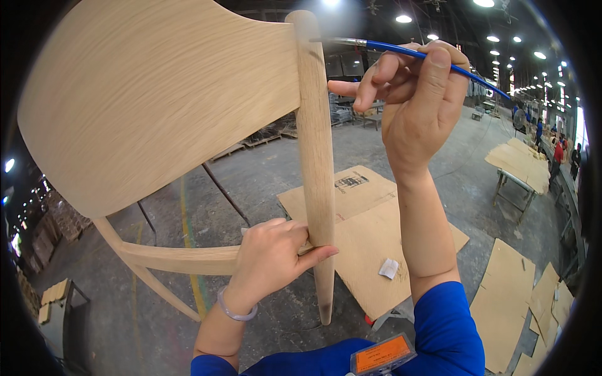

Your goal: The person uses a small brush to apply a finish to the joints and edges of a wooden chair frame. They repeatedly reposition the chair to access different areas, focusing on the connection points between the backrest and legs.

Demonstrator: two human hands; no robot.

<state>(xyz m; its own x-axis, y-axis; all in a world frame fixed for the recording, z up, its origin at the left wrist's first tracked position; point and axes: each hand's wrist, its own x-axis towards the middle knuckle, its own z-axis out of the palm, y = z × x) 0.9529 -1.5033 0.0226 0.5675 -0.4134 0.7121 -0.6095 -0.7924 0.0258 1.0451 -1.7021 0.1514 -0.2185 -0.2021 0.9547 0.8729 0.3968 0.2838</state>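
Observation:
A pale wooden chair frame fills the left and middle, with a broad curved backrest (169, 94) joined to a round tapered leg post (318, 144). My left hand (266, 254) grips the frame where the side rail (182, 259) meets that post. Its thumb lies across the post, and the other fingers go out of sight behind the wood. Between thumb and fingers, my right hand (420, 106) holds a thin blue-handled paintbrush (401, 49). The brush tip is at the upper post, by a dark mark. My outstretched little finger reaches the post's side.
Behind the post, a cardboard-covered table (370, 244) carries a crumpled white scrap (389, 269). More cardboard sheets (501, 301) lie at the lower right. Farther back stands a covered table (519, 164), with people near the right edge. A small stand (63, 313) is at the lower left.

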